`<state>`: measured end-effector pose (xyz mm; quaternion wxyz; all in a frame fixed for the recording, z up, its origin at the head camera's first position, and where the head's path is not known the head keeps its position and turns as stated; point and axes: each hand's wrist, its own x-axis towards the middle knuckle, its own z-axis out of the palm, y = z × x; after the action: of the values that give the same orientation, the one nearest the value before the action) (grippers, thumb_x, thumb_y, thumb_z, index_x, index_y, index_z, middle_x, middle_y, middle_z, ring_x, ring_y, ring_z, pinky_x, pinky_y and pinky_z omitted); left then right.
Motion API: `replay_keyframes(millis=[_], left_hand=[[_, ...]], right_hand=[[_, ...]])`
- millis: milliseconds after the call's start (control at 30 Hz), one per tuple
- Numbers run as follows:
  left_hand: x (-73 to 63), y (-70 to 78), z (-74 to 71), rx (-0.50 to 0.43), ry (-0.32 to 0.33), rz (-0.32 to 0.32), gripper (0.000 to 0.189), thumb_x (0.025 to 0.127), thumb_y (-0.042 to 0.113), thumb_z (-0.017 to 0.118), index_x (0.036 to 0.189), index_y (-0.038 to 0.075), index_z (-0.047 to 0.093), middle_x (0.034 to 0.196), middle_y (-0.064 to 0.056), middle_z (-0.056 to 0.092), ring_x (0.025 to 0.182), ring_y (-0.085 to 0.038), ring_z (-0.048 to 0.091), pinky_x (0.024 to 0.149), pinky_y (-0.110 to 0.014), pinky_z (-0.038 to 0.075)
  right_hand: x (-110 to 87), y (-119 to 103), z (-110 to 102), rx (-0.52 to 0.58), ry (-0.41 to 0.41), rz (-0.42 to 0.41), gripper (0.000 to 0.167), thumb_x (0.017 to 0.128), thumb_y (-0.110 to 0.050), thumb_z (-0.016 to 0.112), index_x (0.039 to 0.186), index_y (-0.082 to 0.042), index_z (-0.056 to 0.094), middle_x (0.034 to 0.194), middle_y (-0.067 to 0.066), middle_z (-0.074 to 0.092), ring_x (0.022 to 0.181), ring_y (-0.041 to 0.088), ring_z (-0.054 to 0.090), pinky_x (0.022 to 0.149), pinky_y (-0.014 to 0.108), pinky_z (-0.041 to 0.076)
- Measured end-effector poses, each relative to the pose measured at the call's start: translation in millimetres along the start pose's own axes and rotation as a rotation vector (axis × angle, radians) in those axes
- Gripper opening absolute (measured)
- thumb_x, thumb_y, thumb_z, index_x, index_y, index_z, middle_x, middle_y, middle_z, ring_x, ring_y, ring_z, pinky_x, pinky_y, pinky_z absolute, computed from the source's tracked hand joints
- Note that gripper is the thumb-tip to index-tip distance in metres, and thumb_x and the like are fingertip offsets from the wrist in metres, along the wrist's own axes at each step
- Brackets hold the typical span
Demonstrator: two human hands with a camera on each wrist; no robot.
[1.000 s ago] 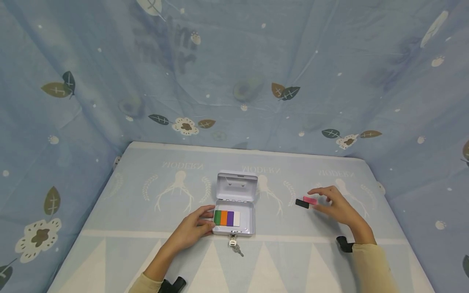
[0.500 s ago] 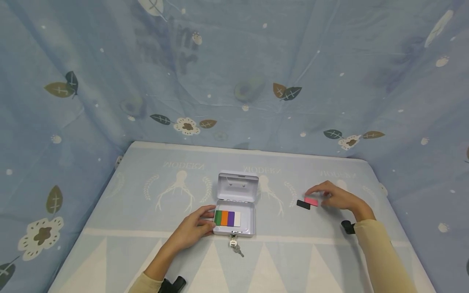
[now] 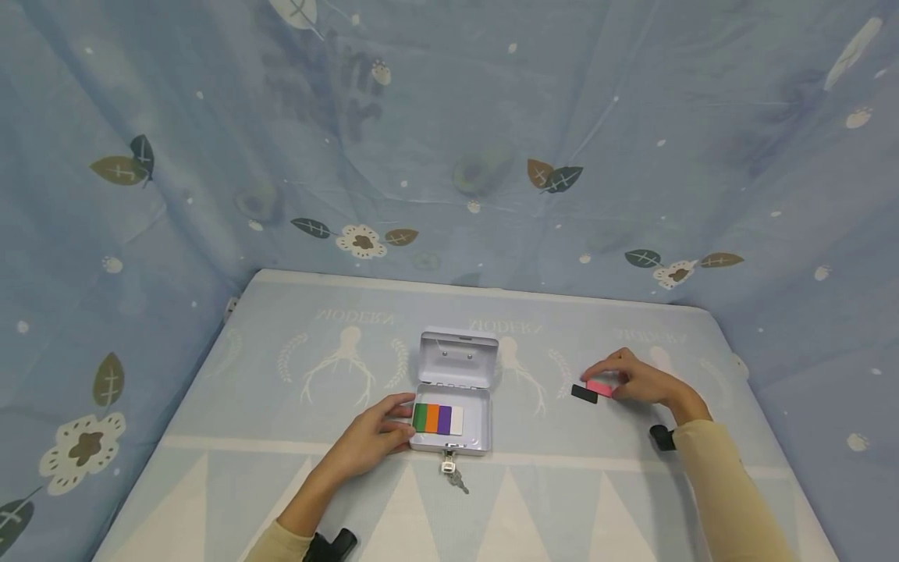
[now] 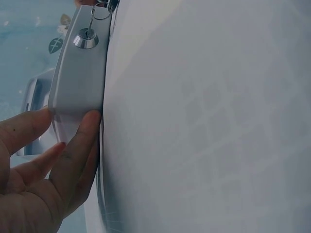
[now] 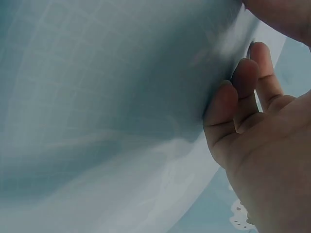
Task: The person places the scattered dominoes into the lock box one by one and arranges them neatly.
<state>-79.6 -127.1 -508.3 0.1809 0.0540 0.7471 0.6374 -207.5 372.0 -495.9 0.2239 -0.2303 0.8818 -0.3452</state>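
Note:
My left hand (image 3: 374, 435) rests its fingertips and thumb against the left wall of a small lilac-grey metal cash box (image 3: 477, 421), whose lid (image 3: 458, 361) stands up. Inside lies a row of coloured blocks: green (image 3: 420, 417), orange (image 3: 432, 418), purple (image 3: 445, 420) and white (image 3: 456, 421). In the left wrist view my fingers are at the corner of the box (image 4: 80, 77), below its lock (image 4: 86, 39). At the right, my right hand (image 3: 639, 381) pinches a pink block (image 3: 598, 388) by its ends between thumb and finger; the right wrist view hides this block. A black block (image 3: 584, 394) lies beside it.
Keys (image 3: 457, 479) hang from the lock at the front of the box, over the patterned tablecloth (image 3: 534, 499). Blue patterned cloth (image 3: 435, 140) rises behind the table's back edge and on both sides. A black device (image 3: 662, 438) sits at my right wrist.
My right thumb and finger have come in from being spread around the pink block to meeting its ends. My left hand stays against the box.

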Motion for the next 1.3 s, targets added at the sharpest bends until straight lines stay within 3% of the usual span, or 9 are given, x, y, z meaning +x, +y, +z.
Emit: replay_keyframes(millis=[433, 900, 1300], left_hand=[[-0.1, 0.3, 0.3, 0.003, -0.001, 0.012, 0.057, 0.095, 0.004, 0.068, 0.146, -0.002, 0.044, 0.133, -0.027, 0.053, 0.110, -0.034, 0.063, 0.080, -0.032, 0.062], [0.6, -0.8, 0.5, -0.008, 0.001, 0.002, 0.057, 0.095, 0.003, 0.067, 0.146, -0.002, 0.044, 0.134, -0.027, 0.052, 0.111, -0.034, 0.063, 0.081, -0.032, 0.062], [0.8, -0.8, 0.6, 0.003, 0.004, 0.002, 0.057, 0.095, 0.004, 0.068, 0.146, -0.002, 0.044, 0.133, -0.027, 0.053, 0.110, -0.033, 0.063, 0.080, -0.031, 0.062]], right_hand=[[-1.5, 2.9, 0.6, 0.009, 0.016, 0.003, 0.046, 0.077, 0.006, 0.076, 0.118, -0.014, 0.071, 0.118, 0.011, 0.048, 0.102, 0.029, 0.036, 0.079, 0.035, 0.038], [-10.9, -3.4, 4.1, 0.031, 0.104, 0.054, 0.047, 0.082, -0.011, 0.082, 0.125, -0.016, 0.066, 0.117, 0.016, 0.047, 0.099, 0.029, 0.041, 0.083, 0.039, 0.042], [-17.8, -14.6, 21.7, 0.056, 0.197, -0.010, 0.049, 0.080, -0.013, 0.084, 0.125, -0.019, 0.064, 0.114, 0.017, 0.049, 0.096, 0.031, 0.040, 0.074, 0.035, 0.040]])
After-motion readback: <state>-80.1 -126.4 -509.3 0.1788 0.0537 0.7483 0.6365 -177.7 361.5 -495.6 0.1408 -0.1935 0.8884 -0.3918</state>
